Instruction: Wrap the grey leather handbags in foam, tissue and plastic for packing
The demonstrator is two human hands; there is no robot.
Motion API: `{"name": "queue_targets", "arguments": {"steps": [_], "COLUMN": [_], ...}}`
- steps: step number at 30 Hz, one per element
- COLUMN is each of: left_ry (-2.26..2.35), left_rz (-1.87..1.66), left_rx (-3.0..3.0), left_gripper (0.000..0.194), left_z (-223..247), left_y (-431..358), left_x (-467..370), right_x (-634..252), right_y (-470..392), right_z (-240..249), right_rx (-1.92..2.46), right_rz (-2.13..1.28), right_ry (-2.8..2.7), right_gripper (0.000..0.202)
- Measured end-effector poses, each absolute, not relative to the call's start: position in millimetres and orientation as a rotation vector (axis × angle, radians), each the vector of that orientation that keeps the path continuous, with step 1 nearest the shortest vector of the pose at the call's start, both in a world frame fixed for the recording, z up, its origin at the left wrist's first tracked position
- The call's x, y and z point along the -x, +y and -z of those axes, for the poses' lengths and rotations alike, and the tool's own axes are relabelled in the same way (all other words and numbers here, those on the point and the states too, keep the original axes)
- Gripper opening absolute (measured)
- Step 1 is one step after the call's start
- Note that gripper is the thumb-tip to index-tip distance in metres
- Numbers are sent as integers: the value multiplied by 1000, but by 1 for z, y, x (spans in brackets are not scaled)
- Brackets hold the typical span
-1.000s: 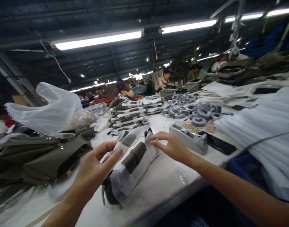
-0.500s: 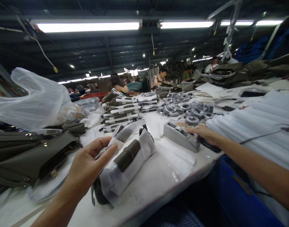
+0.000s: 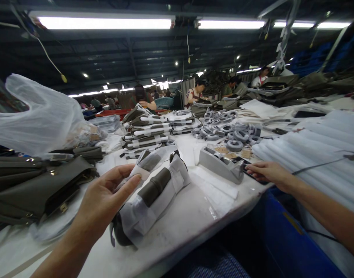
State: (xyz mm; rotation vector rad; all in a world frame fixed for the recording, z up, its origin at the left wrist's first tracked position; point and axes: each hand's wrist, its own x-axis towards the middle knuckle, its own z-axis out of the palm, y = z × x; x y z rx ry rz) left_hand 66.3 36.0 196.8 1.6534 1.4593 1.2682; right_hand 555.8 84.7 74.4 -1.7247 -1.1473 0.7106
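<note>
An olive bag (image 3: 155,187) partly wrapped in white tissue lies on the white table (image 3: 177,227). My left hand (image 3: 116,189) pinches the wrapped strap (image 3: 148,164) of this bag between thumb and fingers. To the right stands a grey tape dispenser (image 3: 220,164). Just beyond it, my right hand (image 3: 266,173) has its fingers closed together above a dark flat object (image 3: 256,178) at the table edge; what they hold, if anything, is too small to make out. White tissue sheets (image 3: 214,187) lie between the bag and the dispenser.
Wrapped bags (image 3: 150,129) are stacked behind. Coiled grey straps (image 3: 235,133) lie right of them. Olive bags (image 3: 41,185) and a clear plastic bag (image 3: 41,116) are at left, foam sheets (image 3: 316,143) at right, a blue bin (image 3: 289,235) below. People work farther back.
My right hand has moved right, away from the tape dispenser, uncovering small tan pieces behind it. My left hand keeps its hold on the strap; the view has shifted slightly.
</note>
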Motion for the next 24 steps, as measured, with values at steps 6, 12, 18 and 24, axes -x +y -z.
{"name": "queue_targets", "arguments": {"steps": [6, 12, 18, 24], "left_ry": [1291, 1295, 1356, 1381], "left_rz": [-1272, -1288, -1335, -1451], "left_rx": [-1453, -1620, -1931, -2051], "left_gripper": [56, 47, 28, 20], "left_z": [-200, -195, -191, -194], "left_y": [40, 45, 36, 27], "left_x": [-62, -70, -82, -90], "right_x": [-556, -475, -344, -268], "right_y": [78, 49, 25, 32], "right_z": [-45, -98, -157, -168], "right_rx": [1724, 1295, 828, 714], "right_rz": [-730, -684, -978, -1032], "right_ry": [-1073, -1318, -1494, -1502], "right_gripper": [40, 40, 28, 28]}}
